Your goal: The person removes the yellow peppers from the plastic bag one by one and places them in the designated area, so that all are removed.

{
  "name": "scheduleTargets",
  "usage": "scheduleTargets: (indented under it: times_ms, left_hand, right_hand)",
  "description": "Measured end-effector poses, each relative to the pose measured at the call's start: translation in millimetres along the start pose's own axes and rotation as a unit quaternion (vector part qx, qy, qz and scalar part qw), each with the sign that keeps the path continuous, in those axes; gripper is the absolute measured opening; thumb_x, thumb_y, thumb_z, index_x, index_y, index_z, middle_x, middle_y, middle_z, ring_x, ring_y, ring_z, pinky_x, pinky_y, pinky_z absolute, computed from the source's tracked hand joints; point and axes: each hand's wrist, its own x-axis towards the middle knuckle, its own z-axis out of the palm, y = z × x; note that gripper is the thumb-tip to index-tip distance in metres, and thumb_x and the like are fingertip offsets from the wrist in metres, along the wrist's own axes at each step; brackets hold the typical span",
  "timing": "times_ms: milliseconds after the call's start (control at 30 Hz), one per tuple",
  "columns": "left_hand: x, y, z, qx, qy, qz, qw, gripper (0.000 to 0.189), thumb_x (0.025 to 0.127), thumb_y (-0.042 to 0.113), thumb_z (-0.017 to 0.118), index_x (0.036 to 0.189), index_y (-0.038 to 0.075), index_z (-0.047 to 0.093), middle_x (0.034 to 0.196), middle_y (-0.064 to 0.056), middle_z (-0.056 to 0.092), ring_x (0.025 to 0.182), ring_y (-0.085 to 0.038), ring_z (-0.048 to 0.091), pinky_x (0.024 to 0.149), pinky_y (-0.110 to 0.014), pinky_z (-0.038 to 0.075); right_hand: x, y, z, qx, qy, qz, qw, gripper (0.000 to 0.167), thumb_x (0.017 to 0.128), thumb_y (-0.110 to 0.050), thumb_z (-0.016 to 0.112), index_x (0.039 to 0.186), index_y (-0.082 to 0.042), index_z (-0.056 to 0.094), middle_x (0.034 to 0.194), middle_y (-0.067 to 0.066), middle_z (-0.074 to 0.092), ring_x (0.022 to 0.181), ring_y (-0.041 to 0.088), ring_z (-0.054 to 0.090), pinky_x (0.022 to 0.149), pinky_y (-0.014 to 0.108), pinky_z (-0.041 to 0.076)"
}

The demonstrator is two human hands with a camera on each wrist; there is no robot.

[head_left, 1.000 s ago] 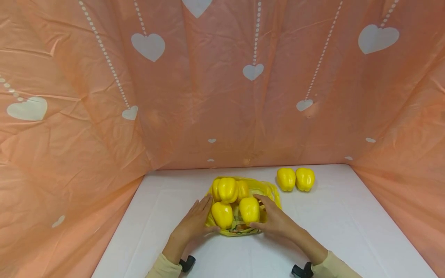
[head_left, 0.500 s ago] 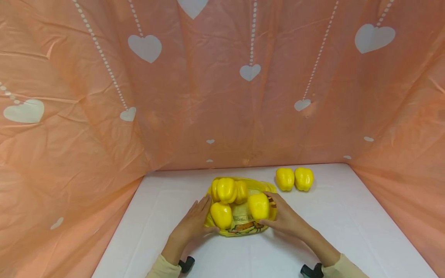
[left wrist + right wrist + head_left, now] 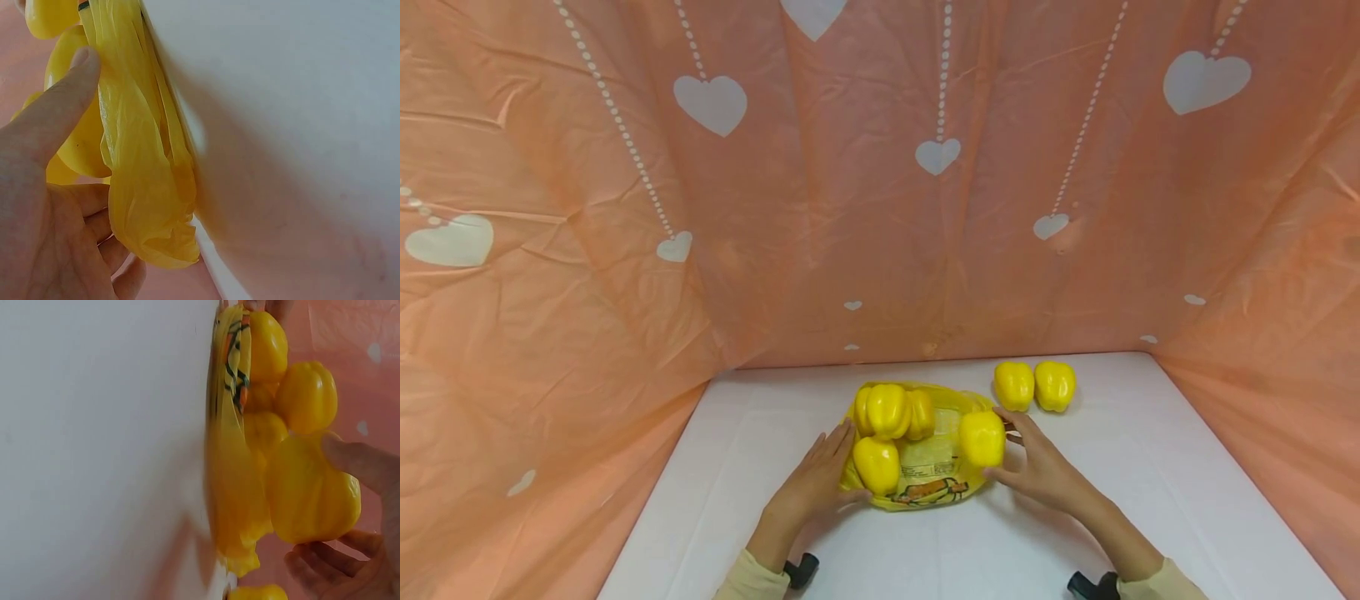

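Note:
My right hand grips a yellow bell pepper between thumb and fingers, over the right end of a yellow plastic bag with printed pictures. In the right wrist view the thumb lies on top of this pepper and the fingers curl underneath. Several more yellow bell peppers sit clustered on the bag's left half, one of them nearer the front. My left hand rests along the bag's left edge with extended fingers; in the left wrist view its thumb lies against a pepper beside the crumpled bag.
Two yellow bell peppers stand side by side at the back right of the white table. Peach-coloured sheeting with white hearts rises behind the table and at both sides.
My right hand has moved to the right with the bell pepper, away from the other peppers, and more of the bag's print shows. The left hand has stayed in place.

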Motion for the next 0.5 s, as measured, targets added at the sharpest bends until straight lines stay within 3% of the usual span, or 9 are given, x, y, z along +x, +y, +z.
scheduleTargets:
  times_ms: [500]
  left_hand:
    - [-1.2,1.3,-1.1,-0.011,0.005,0.001,0.9999,0.111,0.09,0.046,0.086,0.166,-0.007,0.026,0.176,-0.023,0.022,0.164,-0.035,0.023,0.136,-0.051,0.014]
  right_hand:
    - [-12.3,19,-34,-0.03,0.041,0.011,0.9986,0.093,0.085,-0.011,0.092,0.157,0.007,0.035,0.15,0.027,0.047,0.131,0.049,0.054,0.108,0.067,0.051]
